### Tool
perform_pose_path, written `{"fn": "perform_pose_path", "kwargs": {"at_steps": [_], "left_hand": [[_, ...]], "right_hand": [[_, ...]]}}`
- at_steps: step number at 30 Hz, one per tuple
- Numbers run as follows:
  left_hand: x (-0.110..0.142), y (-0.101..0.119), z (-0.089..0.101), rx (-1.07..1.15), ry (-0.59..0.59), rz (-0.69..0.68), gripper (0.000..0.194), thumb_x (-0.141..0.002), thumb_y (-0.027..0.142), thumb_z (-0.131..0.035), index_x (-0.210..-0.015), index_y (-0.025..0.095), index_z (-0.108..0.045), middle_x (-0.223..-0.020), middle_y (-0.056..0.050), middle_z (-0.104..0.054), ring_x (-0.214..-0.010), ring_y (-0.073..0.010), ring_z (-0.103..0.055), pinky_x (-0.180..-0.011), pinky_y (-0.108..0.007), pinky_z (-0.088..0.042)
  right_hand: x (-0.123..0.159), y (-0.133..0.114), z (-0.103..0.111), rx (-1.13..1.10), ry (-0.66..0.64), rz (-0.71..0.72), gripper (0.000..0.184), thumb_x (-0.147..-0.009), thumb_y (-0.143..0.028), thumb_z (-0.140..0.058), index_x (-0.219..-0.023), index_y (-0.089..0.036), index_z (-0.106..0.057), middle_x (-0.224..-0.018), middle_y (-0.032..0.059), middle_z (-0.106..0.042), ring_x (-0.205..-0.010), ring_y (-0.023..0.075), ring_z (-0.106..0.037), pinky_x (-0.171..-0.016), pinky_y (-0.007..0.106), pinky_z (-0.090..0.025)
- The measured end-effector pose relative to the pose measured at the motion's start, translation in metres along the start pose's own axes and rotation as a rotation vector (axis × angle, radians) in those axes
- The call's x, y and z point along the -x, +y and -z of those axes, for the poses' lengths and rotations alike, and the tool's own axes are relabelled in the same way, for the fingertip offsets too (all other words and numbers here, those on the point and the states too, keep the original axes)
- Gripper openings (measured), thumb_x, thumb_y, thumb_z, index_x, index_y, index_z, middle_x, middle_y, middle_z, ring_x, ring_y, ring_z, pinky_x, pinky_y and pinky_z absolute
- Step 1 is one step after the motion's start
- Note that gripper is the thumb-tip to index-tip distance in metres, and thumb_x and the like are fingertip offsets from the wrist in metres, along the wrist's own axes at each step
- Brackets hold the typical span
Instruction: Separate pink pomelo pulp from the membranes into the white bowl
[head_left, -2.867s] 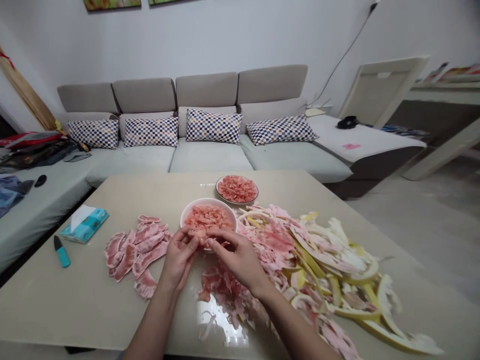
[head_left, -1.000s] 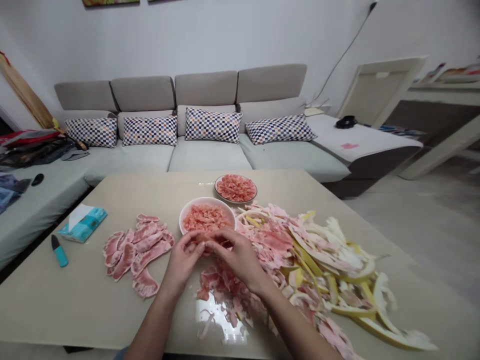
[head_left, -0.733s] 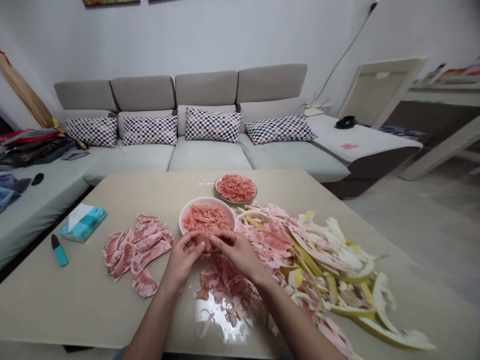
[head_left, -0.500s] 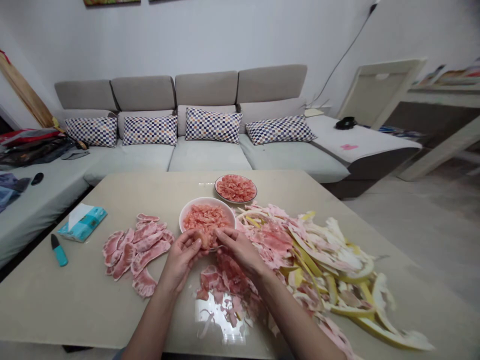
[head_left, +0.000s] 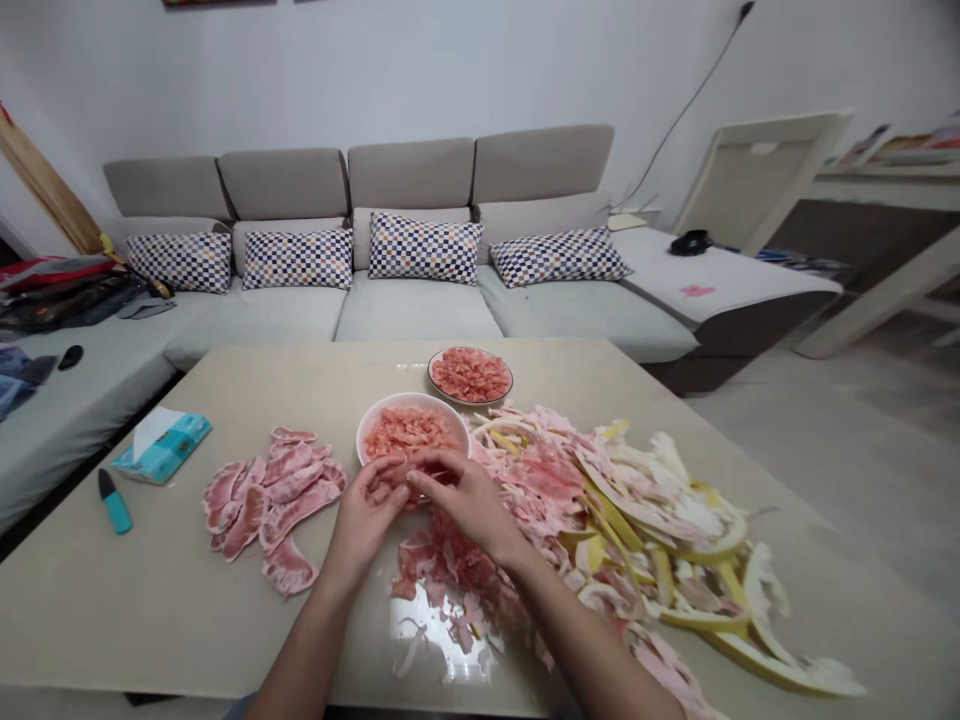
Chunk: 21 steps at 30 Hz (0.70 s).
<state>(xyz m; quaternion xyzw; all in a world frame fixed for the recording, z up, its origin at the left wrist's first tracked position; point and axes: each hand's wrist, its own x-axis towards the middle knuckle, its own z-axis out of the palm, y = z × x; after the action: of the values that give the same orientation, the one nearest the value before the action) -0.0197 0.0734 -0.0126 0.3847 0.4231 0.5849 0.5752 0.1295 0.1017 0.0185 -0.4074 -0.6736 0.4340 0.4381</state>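
Currently both hands meet at the near rim of a white bowl [head_left: 413, 400], fingertips almost together. Left hand [head_left: 373, 508]: thumb and fingers curled, pinching a small piece of pink flesh [head_left: 396, 477], mostly hidden by the fingers. Right hand [head_left: 466, 500]: thumb and index finger closed on the same piece from the other side; exact contact obscured. Piece location: between the hands, above the table [head_left: 172, 610], just on the wearer's side of the bowl. Bowl contains loose pink pulp [head_left: 411, 432]. Behind it, slightly right, a dark-rimmed plate [head_left: 470, 398] carries a heap of similar pulp. Left of the hands: a cluster of unopened-looking pink segments [head_left: 274, 495], then a teal-handled knife [head_left: 115, 503] near a blue tissue pack [head_left: 165, 450]. Right: a large, spread-out pile of yellow-and-white rind [head_left: 660, 550] mixed with pink membrane, partly beneath the right forearm.
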Motion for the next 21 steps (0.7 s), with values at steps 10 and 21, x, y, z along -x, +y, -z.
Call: {"fn": "perform_pose_path", "kwargs": {"at_steps": [10,21], "left_hand": [[0.002,0.001,0.001,-0.021,-0.016,0.039,0.031,-0.069,0.028,-0.078,-0.094,0.016,-0.064,-0.089,-0.004,-0.069,-0.075,-0.0156,-0.067,-0.07,-0.027,-0.055],[-0.003,-0.001,0.004,0.096,0.082,0.059,0.037,-0.066,0.028,-0.08,-0.095,0.015,-0.062,-0.093,-0.005,-0.066,-0.078,-0.0144,-0.066,-0.073,-0.027,-0.055]], "right_hand": [[-0.004,0.021,0.0,-0.24,-0.076,-0.095,0.025,-0.082,-0.041,-0.063,-0.078,-0.016,-0.065,-0.074,0.0002,-0.064,-0.069,0.0144,-0.058,-0.066,0.025,-0.046],[-0.013,0.042,0.002,-0.32,0.067,-0.166,0.032,-0.077,-0.047,-0.067,-0.088,-0.017,-0.07,-0.085,0.0043,-0.071,-0.078,0.019,-0.064,-0.076,0.032,-0.049]]}}
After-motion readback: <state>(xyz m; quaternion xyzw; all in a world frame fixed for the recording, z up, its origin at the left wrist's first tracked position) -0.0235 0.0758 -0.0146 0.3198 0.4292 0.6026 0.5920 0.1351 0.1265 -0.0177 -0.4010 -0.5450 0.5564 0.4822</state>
